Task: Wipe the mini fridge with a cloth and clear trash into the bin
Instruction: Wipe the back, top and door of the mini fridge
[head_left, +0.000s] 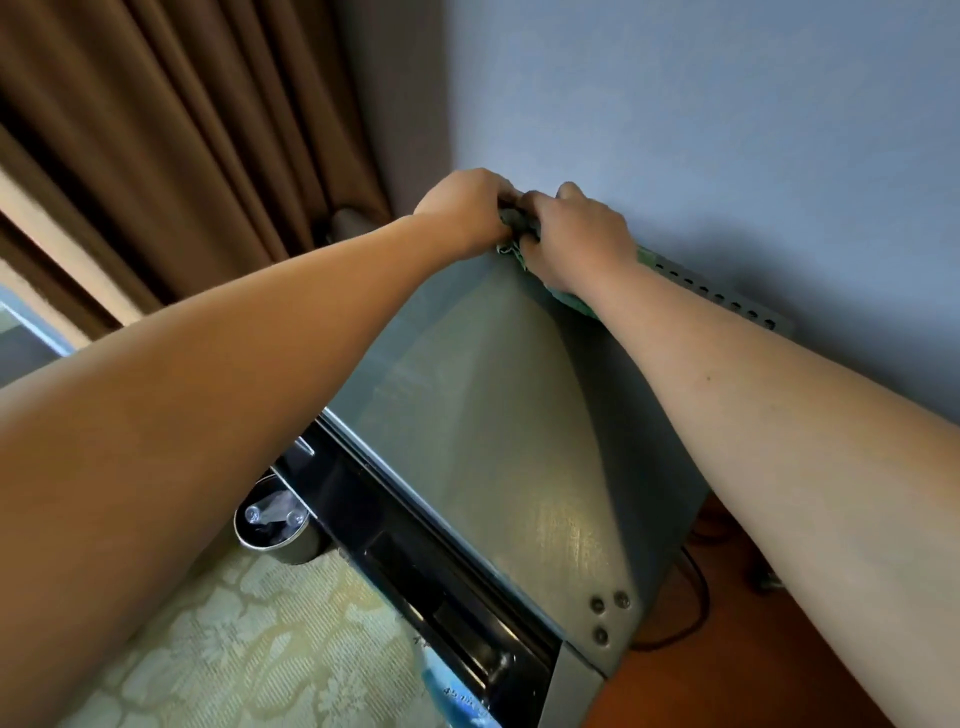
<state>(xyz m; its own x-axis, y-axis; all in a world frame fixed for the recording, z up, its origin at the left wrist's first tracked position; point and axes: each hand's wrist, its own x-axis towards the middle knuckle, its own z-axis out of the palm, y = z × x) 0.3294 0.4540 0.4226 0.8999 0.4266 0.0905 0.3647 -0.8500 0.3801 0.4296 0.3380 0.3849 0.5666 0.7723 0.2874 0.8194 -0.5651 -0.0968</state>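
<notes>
**Both hands bunched on the cloth at the fridge's far corner**

Starting at my left, brown curtains (171, 130) hang over a pale patterned carpet (234, 639). On that carpet stands the round bin (280, 525), just beside the fridge's front, with clear plastic bottles (270, 512) lying inside it.

My left hand (467, 208) reaches across to the far corner of the mini fridge (493, 415), its grip curled tight on a bunched green cloth (519, 221). The fridge's grey top shows a streaky sheen near its three screw caps (610, 613), and its dark glossy door faces the carpet.

My right hand (576, 234) sits touching the left one, its grip likewise curled round the same cloth, which trails under the wrist along the back edge. Behind is a blue wall (701, 130); lower right, a black cable (696, 582) lies on the wooden floor (727, 649).
</notes>
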